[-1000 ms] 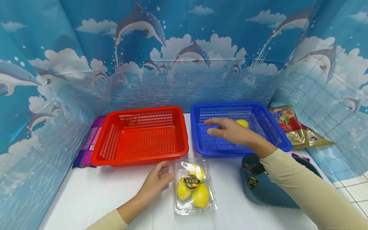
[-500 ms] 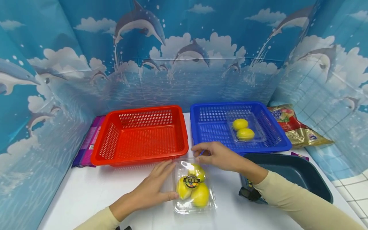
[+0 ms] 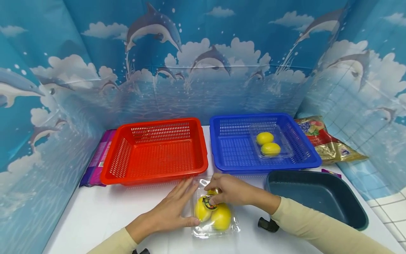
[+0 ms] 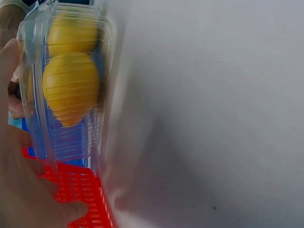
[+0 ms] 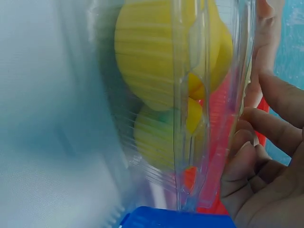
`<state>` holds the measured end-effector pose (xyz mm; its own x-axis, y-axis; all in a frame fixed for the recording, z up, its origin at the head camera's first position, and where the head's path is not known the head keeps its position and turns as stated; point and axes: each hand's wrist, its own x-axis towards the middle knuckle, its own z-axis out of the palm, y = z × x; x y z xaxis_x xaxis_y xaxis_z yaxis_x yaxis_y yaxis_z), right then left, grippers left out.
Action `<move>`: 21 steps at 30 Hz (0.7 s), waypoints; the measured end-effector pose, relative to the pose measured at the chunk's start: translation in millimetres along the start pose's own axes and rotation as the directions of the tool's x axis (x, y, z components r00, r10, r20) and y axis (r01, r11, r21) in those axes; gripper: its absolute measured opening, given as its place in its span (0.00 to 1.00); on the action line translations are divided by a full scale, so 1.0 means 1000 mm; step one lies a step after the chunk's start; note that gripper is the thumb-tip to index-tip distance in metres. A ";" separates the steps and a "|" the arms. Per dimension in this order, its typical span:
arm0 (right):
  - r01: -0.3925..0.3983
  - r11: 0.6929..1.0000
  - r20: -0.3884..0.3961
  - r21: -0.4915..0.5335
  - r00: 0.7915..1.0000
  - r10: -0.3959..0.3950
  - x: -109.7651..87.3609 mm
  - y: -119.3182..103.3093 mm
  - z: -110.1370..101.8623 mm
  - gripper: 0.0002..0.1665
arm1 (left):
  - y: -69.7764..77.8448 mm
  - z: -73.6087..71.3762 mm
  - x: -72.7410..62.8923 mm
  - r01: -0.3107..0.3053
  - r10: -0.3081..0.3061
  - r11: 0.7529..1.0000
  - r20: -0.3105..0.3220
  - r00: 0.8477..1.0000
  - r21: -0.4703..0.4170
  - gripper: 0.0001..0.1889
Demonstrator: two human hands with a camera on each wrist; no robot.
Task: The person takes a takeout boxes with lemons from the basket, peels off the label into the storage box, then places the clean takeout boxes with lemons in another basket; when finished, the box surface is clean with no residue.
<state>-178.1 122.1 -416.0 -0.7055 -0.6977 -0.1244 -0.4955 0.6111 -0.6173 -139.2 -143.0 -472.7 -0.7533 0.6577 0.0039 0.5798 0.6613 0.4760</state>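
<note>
A clear plastic clamshell box (image 3: 203, 231) holding yellow lemons (image 3: 222, 218) lies on the white table. A black-and-gold round label (image 3: 207, 204) sits on its lid. My left hand (image 3: 168, 210) rests along the box's left side, fingers spread and mostly straight. From the right, my right hand (image 3: 231, 189) reaches over the lid with bent fingers, thumb and index tips at the label. In the right wrist view that hand (image 5: 273, 166) shows curled fingers close against the lid (image 5: 230, 128); I cannot tell whether they pinch the label's edge.
Behind the box stand a red basket (image 3: 155, 173) and a blue basket (image 3: 234, 150), the blue one holding another clear box with two lemons (image 3: 270, 149). A dark tub (image 3: 317, 194) stands at right. A purple packet (image 3: 96, 165) and a gold-red bag (image 3: 326, 141) flank the baskets.
My right hand has come down from over the blue basket, leftward onto the box's lid and label. My left hand has straightened its fingers and settled along the box. The box stays put.
</note>
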 end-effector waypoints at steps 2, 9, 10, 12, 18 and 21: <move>0.007 1.000 0.001 -0.014 1.000 -0.007 0.000 -0.001 0.000 0.21 | 0.000 -0.001 0.000 -0.002 0.001 1.000 0.011 1.000 0.012 0.57; 0.029 1.000 -0.009 0.008 1.000 -0.029 0.000 0.003 0.001 0.12 | 0.000 0.001 0.000 -0.005 0.004 0.999 0.015 1.000 0.047 0.58; 0.031 0.999 -0.011 0.017 0.999 -0.031 0.000 0.003 0.001 0.11 | 0.000 0.001 0.000 -0.004 0.003 0.999 0.017 1.000 0.048 0.58; 0.028 0.999 -0.014 0.038 1.000 -0.027 0.001 0.004 0.000 0.09 | 0.000 0.001 0.000 -0.005 0.004 0.998 0.020 1.000 0.058 0.58; 0.017 0.997 -0.049 0.069 0.999 -0.014 0.006 0.002 0.000 0.06 | -0.001 0.001 0.001 -0.011 0.010 0.997 0.017 1.000 0.070 0.58; 0.002 0.998 -0.052 0.070 0.999 0.002 0.009 0.001 0.001 0.07 | -0.002 0.002 0.000 -0.008 0.007 0.998 0.013 1.000 0.068 0.58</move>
<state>-184.2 116.4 -419.1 -0.7320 -0.6760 -0.0845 -0.4604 0.5822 -0.6701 -139.2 -143.8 -475.0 -0.7453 0.6668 -0.0039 0.6054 0.6791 0.4151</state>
